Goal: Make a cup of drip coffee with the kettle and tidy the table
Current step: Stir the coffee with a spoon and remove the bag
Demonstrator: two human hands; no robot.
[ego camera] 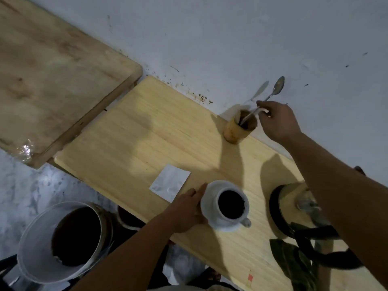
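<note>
A white cup [231, 206] full of dark coffee stands on a white saucer [212, 190] near the table's front edge. My left hand [189, 208] rests flat against the saucer's left side. My right hand [277, 120] is pinched on the handle of a metal spoon [277, 87] that stands in a bamboo holder [239, 127] by the wall. A second utensil [260, 90] sticks out of the same holder. A kettle [294, 208] with a black handle sits at the right, partly hidden by my right forearm. A white sachet [170, 182] lies left of the saucer.
The light wooden table [130, 139] abuts a white wall [210, 38]. A worn wooden board [52, 70] lies at the upper left. Below the table's left edge stands a bin [63, 242] lined with clear plastic. A dark green cloth [294, 263] lies by the kettle.
</note>
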